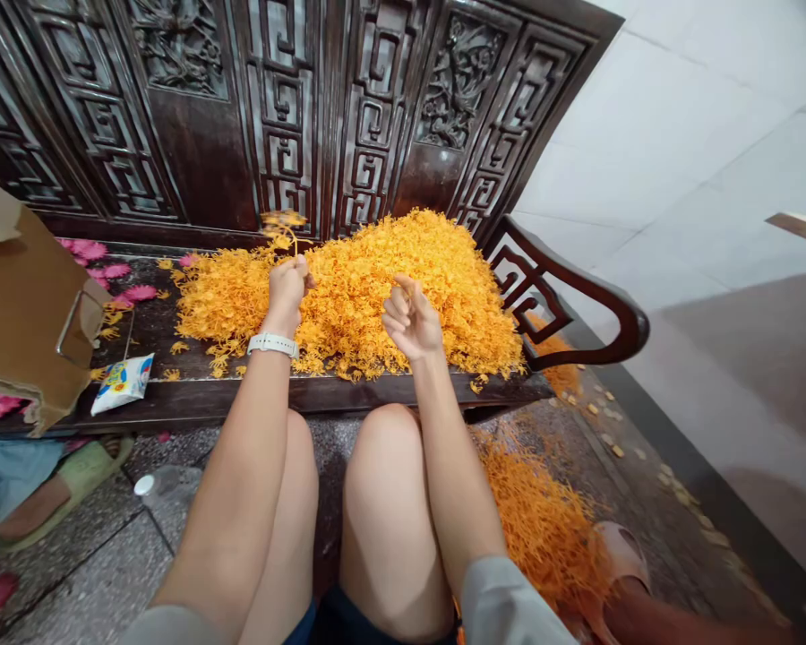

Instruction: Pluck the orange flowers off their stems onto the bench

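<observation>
Orange blossom heap [409, 269]: on the table [349, 394], against the carved backrest [205, 161], probably piled there for easy reach.
Left hand [287, 288]: fingers pinching a blurred orange blossom [282, 231] up before the backrest, clear of the heap.
Right hand [415, 321]: fingers curled, facing the backrest; cannot tell whether they grip anything.

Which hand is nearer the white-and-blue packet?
Left. The left hand is beyond and to the right of the packet; the right hand is farther right still, by the orange flower pile.

Left fingers [302, 265] pinching an orange flower [283, 231], right fingers [396, 311] curled, orange heap [355, 287] on dark carved bench [201, 395]
</observation>
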`<state>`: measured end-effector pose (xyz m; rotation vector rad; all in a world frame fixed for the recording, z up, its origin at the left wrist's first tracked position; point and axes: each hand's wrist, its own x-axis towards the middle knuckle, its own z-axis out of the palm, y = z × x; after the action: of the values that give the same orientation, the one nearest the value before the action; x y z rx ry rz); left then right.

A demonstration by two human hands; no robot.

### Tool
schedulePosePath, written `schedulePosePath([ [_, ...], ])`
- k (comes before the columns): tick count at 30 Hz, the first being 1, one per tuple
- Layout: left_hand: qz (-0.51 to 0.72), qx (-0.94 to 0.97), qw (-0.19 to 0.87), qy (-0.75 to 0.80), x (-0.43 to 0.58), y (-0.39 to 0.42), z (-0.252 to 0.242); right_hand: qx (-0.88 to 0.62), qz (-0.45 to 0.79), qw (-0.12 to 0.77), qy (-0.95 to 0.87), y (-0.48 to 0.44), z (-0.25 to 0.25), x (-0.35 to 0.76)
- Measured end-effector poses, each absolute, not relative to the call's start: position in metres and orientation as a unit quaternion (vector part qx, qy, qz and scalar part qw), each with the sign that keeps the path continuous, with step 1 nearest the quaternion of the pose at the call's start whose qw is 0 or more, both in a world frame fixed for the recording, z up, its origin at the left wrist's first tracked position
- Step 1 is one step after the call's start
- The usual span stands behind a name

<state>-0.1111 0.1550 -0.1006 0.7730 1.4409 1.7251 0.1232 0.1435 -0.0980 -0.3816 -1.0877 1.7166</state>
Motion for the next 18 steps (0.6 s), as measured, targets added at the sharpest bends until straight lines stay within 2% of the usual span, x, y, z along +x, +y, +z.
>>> schedulePosePath([
  [3,0.672,0.303,0.387,0.554,-0.107,0.151,-0.091,-0.365,0.649,0.555,-0.37,0.155,-0.107,0.114],
  [5,0.668,0.306,0.39,0.555,-0.104,0.149,-0.089,-0.433,0.623,0.548,-0.352,0.16,-0.115,0.109],
  [10,0.622,0.395,0.401,0.544,-0.095,0.147,-0.096,-0.412,0.605,0.501,-0.461,0.157,-0.116,0.094],
  [15,0.549,0.519,0.422,0.502,-0.08,0.144,-0.101,-0.352,0.638,0.43,-0.534,0.15,-0.112,0.083],
  [18,0.541,0.536,0.415,0.497,-0.077,0.145,-0.104,-0.338,0.608,0.438,-0.57,0.15,-0.116,0.081],
])
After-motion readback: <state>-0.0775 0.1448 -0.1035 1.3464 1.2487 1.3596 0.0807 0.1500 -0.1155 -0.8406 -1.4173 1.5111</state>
